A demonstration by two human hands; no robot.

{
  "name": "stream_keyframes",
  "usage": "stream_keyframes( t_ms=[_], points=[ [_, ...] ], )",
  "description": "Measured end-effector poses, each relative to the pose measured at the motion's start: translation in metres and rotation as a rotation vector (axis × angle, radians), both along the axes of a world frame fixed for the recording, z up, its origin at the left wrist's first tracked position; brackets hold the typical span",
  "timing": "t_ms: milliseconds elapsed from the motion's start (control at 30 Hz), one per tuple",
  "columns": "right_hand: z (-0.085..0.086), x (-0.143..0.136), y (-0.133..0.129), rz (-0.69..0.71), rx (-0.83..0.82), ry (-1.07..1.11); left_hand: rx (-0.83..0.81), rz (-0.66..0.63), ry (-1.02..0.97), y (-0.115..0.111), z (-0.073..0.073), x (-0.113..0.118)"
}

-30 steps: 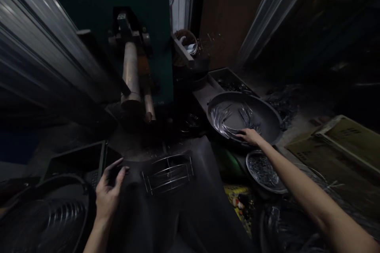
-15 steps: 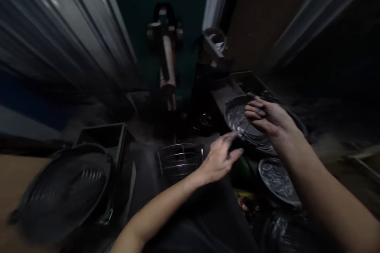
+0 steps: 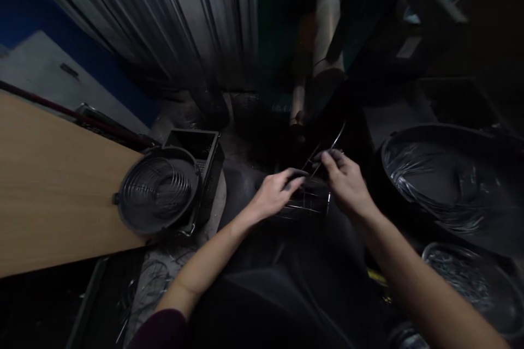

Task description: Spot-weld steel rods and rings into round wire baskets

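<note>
My right hand (image 3: 343,177) is closed in a pinch on a thin curved metal wire (image 3: 339,133), one end of which rises past the fingertips. To its left, my left hand (image 3: 275,192) has its thumb and fingertips drawn close together near the same spot. Dim light and dark fingertips hide what, if anything, is between them. Just below both hands, a round wire frame (image 3: 305,207) with bright rods rests over my dark-covered lap. Its upper part is partly hidden by my hands.
On the left, a black basin (image 3: 161,223) of wire rings sits by a dark crate (image 3: 210,166) and a wooden board (image 3: 61,185). A large black tub (image 3: 450,131) of wires and a bowl (image 3: 429,251) of small metal pieces stand right. A machine rod (image 3: 327,16) hangs ahead.
The view has swung left. My right hand has brought the wire from beside the tub to above the wire frame. My left thumb and fingers have come closer together.
</note>
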State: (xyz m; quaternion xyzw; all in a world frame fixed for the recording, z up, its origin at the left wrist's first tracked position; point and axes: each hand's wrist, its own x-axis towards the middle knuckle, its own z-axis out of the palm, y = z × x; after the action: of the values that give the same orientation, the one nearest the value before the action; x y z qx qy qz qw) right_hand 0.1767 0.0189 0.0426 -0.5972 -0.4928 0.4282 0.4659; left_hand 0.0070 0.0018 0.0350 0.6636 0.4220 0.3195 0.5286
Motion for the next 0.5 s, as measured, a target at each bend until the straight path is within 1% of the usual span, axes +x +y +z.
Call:
stream_keyframes(
  t_ms=[67, 100, 167, 200, 233, 300, 333, 400, 500],
  points=[
    [-0.012, 0.001, 0.014, 0.006, -0.074, 0.082, 0.2, 0.041, 0.18, -0.004, -0.009, -0.021],
    [-0.017, 0.001, 0.023, 0.016, -0.11, 0.117, 0.265, 0.028, 0.253, -0.007, -0.017, -0.027],
    [-0.023, 0.001, 0.037, 0.031, -0.165, 0.174, 0.338, 0.018, 0.335, -0.012, -0.038, -0.029],
    [-0.025, 0.0, 0.042, 0.038, -0.185, 0.202, 0.364, 0.053, 0.337, -0.013, -0.05, -0.027],
    [-0.026, -0.001, 0.047, 0.048, -0.198, 0.228, 0.388, 0.115, 0.313, -0.012, -0.061, -0.022],
    [-0.024, -0.003, 0.053, 0.08, -0.195, 0.263, 0.443, 0.236, 0.206, -0.004, -0.076, -0.014],
    [-0.02, -0.004, 0.056, 0.096, -0.176, 0.27, 0.468, 0.263, 0.145, 0.003, -0.08, -0.01],
    [-0.01, -0.004, 0.064, 0.105, -0.117, 0.28, 0.513, 0.247, 0.049, 0.021, -0.078, -0.008],
    [0.009, -0.005, 0.08, 0.074, -0.061, 0.283, 0.584, 0.162, -0.037, 0.051, -0.063, -0.008]
  ],
)
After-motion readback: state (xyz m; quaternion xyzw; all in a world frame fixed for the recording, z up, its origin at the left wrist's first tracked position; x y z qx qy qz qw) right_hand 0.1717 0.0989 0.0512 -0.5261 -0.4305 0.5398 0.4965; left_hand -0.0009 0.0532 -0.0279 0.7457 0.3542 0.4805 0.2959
